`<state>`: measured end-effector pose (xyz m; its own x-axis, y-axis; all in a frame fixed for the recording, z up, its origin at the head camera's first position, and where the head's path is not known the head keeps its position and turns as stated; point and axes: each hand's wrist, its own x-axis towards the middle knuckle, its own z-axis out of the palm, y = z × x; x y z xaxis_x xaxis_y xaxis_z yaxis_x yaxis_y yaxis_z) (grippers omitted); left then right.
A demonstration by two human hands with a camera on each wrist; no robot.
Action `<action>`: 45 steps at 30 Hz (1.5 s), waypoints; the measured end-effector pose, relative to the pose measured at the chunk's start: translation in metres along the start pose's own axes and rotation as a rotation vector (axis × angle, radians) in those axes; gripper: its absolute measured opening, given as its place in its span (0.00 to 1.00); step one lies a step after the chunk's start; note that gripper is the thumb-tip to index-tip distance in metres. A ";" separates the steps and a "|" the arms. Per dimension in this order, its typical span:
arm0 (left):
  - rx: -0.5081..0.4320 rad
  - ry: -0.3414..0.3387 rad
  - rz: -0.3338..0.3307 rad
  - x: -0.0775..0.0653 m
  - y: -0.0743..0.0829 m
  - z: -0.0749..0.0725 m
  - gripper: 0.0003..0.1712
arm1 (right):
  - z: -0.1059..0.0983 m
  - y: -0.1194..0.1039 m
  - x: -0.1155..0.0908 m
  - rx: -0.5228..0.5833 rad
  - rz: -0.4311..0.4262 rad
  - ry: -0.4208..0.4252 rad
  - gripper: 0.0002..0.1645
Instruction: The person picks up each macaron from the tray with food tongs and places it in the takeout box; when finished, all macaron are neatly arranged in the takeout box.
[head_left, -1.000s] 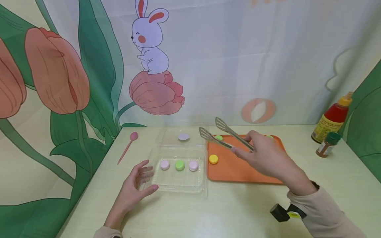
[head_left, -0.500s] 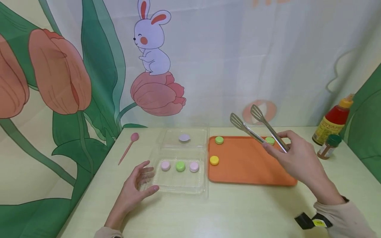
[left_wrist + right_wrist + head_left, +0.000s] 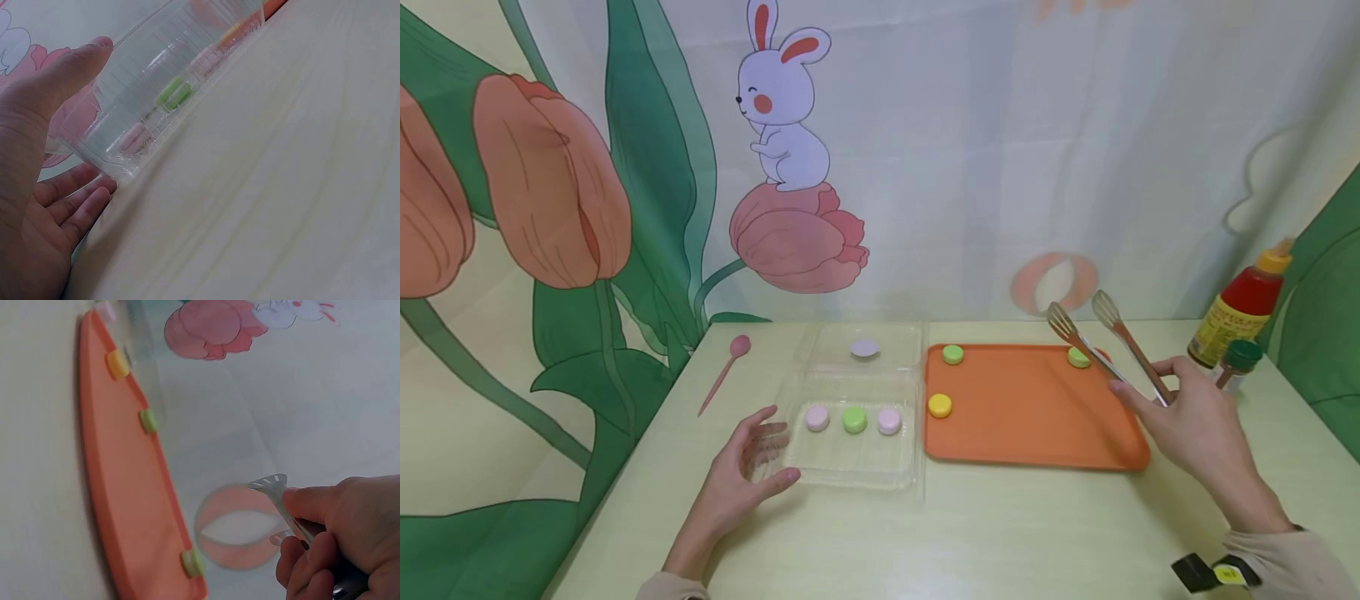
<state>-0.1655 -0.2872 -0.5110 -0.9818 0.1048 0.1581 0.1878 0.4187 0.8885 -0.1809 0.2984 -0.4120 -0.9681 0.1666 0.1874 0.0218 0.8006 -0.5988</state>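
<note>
My right hand (image 3: 1198,425) holds metal tongs (image 3: 1131,350) by their arms, with the slotted tips spread apart and nothing between them. The tips overlap the far right corner of the orange tray (image 3: 1022,433), near a green macaron (image 3: 1078,357). Another green macaron (image 3: 952,355) and a yellow one (image 3: 940,406) lie along the tray's left side. At the left end of a clear plastic container (image 3: 850,473), my left hand (image 3: 741,475) is loosely curved, fingertips right at its wall (image 3: 103,169). Inside stand a pink macaron (image 3: 817,418), a green one (image 3: 854,419) and another pink one (image 3: 889,421) in a row.
The container's lid (image 3: 827,346) lies folded back, with a pale lilac oval (image 3: 865,347) on it. A pink spoon (image 3: 726,371) is at the left. A red sauce bottle (image 3: 1240,304) and a green-capped jar (image 3: 1236,362) stand at the right, close beyond my right hand.
My right hand has carried the tongs rightward, from beside the container to the tray's far right corner, and has lowered them over the last half second. The left hand stays in place.
</note>
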 end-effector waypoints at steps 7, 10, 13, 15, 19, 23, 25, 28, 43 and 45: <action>-0.008 0.001 0.015 -0.001 -0.001 0.000 0.58 | 0.015 0.023 0.004 -0.010 0.052 -0.045 0.51; -0.015 0.001 0.021 -0.001 0.000 0.000 0.58 | 0.019 0.030 0.005 -0.016 0.069 -0.066 0.49; -0.018 -0.001 0.025 -0.001 0.001 0.000 0.58 | 0.022 0.036 0.006 -0.024 0.081 -0.087 0.47; -0.022 -0.002 0.028 -0.001 0.001 0.000 0.58 | 0.024 0.038 0.006 -0.027 0.094 -0.102 0.46; -0.026 -0.003 0.038 -0.001 0.002 -0.001 0.58 | 0.026 0.040 0.005 -0.026 0.109 -0.130 0.45; -0.037 -0.005 0.043 -0.001 0.002 0.000 0.57 | 0.029 0.042 0.005 -0.034 0.099 -0.134 0.44; -0.037 -0.006 0.041 -0.001 0.002 0.000 0.57 | 0.030 0.043 0.006 -0.038 0.096 -0.139 0.43; -0.027 -0.005 0.036 -0.001 0.001 0.000 0.57 | 0.032 0.046 0.006 -0.052 0.091 -0.150 0.42; -0.040 -0.006 0.042 -0.001 0.003 0.000 0.55 | 0.034 0.045 0.005 -0.074 0.054 -0.147 0.33; -0.041 -0.006 0.038 -0.002 0.003 -0.001 0.56 | 0.034 0.044 0.005 -0.075 0.051 -0.146 0.33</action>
<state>-0.1635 -0.2871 -0.5086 -0.9738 0.1257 0.1894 0.2235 0.3774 0.8987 -0.1932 0.3146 -0.4636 -0.9911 0.1269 0.0399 0.0850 0.8350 -0.5437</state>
